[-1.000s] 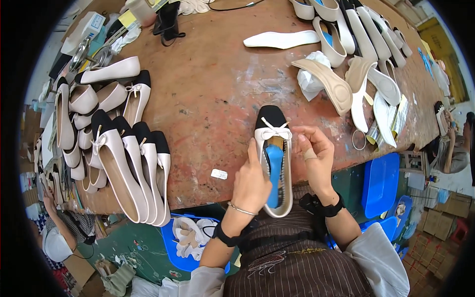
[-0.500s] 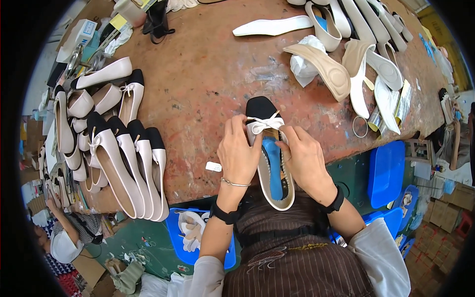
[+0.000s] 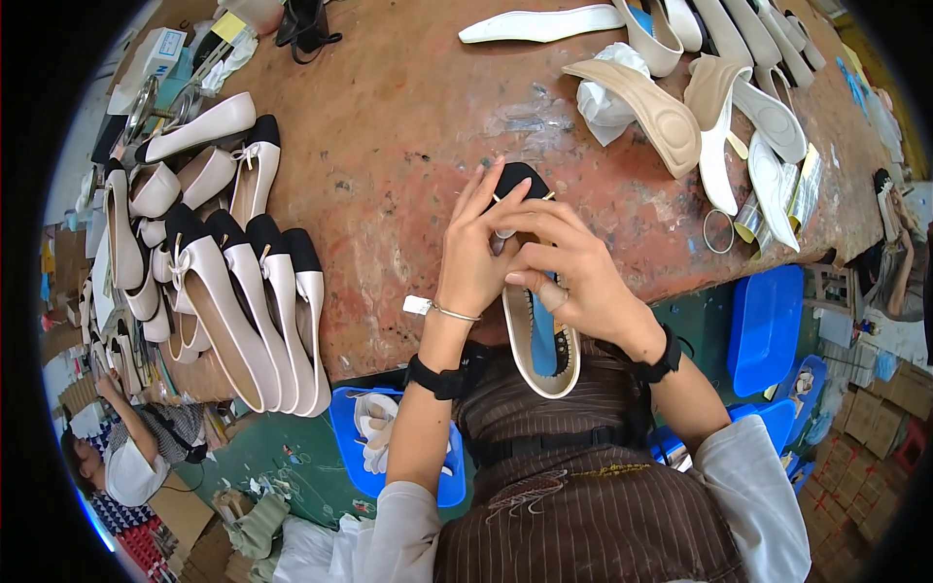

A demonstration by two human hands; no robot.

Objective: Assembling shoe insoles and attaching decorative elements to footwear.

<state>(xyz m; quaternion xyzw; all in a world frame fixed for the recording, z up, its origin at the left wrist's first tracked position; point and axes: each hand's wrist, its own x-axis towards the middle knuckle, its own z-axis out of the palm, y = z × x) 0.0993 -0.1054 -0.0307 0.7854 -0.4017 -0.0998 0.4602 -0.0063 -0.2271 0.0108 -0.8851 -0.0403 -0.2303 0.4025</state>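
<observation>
A cream flat shoe (image 3: 544,382) with a black toe sits upright at the table's near edge, its heel toward my apron. Inside it shows a blue insole piece (image 3: 544,335). My left hand (image 3: 473,255) lies along the left side of the toe, fingers stretched forward. Across the shoe's front reaches my right hand (image 3: 566,267), overlapping the left one. Its thumb and bent fingers come together close to my left thumb; anything between them is hidden. The bow and most of the shoe's opening are covered by my hands.
Finished black-toed flats (image 3: 243,321) are clustered at the table's left. At right lie beige insoles (image 3: 646,121), crumpled white paper (image 3: 604,109), more shoes (image 3: 654,44) and a tape ring (image 3: 719,233). Blue bins (image 3: 768,330) stand beyond the edge. Another person (image 3: 141,466) is at lower left.
My right hand has moved from the shoe's right side up and left, over the left hand. My left fingers have straightened forward past the bow, which is now mostly covered.
</observation>
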